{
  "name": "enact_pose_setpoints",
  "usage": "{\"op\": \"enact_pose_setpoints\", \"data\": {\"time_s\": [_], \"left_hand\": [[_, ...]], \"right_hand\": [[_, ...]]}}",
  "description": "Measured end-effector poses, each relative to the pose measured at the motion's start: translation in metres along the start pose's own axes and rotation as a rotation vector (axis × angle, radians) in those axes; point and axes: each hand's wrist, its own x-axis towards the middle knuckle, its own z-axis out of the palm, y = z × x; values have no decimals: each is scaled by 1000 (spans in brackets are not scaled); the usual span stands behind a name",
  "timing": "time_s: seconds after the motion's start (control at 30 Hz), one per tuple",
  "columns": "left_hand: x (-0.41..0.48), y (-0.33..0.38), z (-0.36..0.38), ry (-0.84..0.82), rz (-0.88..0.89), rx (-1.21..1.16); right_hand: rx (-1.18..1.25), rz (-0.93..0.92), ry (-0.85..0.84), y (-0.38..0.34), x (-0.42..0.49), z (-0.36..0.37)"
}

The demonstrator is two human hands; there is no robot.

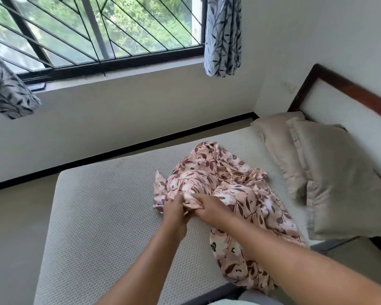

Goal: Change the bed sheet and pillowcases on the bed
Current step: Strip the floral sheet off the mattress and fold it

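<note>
Far left: a grey leaf-print curtain (8,93) is seen bunched at the frame edge, below a barred window (92,31) with greenery outside. A second curtain (223,36), blue-grey with the same leaf print, hangs at the window's right side.

Centre left: a bare mattress (97,216), pale with a fine honeycomb texture, is laid on the bed; no sheet is spread over it. A dark skirting line runs along the wall behind it.

Centre: the left hand (174,209) is reached forward, fingers curled closed on an edge of the floral sheet (235,194). The right hand (207,206) is pressed close beside it, nearly touching, fingers likewise closed on a fold of the same cloth. Both forearms are extended from the bottom of the frame.

The floral sheet, pink with brown leaves and pale blooms, is found crumpled in a heap on the mattress, from mid-bed toward the near right edge, where a length trails under the right forearm.

Right: two beige pillows (330,179) are stacked overlapping at the head of the bed, the nearer one lying partly over the farther. Behind them a headboard (348,89) with a dark wood frame and pale panel is set against the wall.
</note>
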Motion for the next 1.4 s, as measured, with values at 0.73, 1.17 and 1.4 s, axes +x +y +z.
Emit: {"op": "enact_pose_setpoints", "data": {"time_s": [0.73,1.17,1.4], "left_hand": [[39,84,32,406,783,387],[1,-13,135,4,522,1092],[-15,-36,138,-13,395,985]], "right_hand": [[429,1024,767,291,9,-211],[640,-103,15,73,3,-137],[1314,456,-76,131,35,-125]]}}
